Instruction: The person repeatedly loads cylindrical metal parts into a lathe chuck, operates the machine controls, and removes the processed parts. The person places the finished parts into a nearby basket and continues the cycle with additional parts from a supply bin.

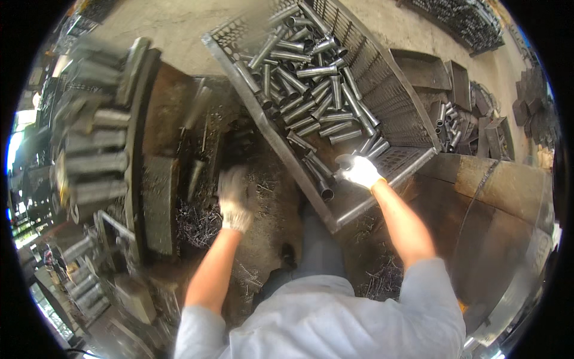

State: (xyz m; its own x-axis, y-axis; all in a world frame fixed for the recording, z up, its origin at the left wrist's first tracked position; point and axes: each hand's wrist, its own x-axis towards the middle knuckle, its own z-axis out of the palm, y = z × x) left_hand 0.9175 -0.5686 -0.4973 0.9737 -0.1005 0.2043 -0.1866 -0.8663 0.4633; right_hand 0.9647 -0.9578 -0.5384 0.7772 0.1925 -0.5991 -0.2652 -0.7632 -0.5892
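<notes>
A metal mesh bin (272, 140) full of loose metal tubes (317, 71) stands ahead of me. My right hand (360, 172), in a white glove washed out by bright light, reaches over the bin's near corner. Its thumb and fingertips look apart, close beside a tube (326, 192) lying near the rim; no tube shows within its grasp. My left hand (235, 197), also gloved, is outside the bin, to its left, above the dark floor. Motion smears its fingers, so whether anything is in them stays hidden.
At left stands a rack-like metal structure (134, 131) with thick cylinders (98, 163). Metal shavings (198, 226) are heaped beside it. Brown metal panels (502, 209) rise at right. Beyond the bin are box-like metal containers (421, 69) and more short tubes (449, 119).
</notes>
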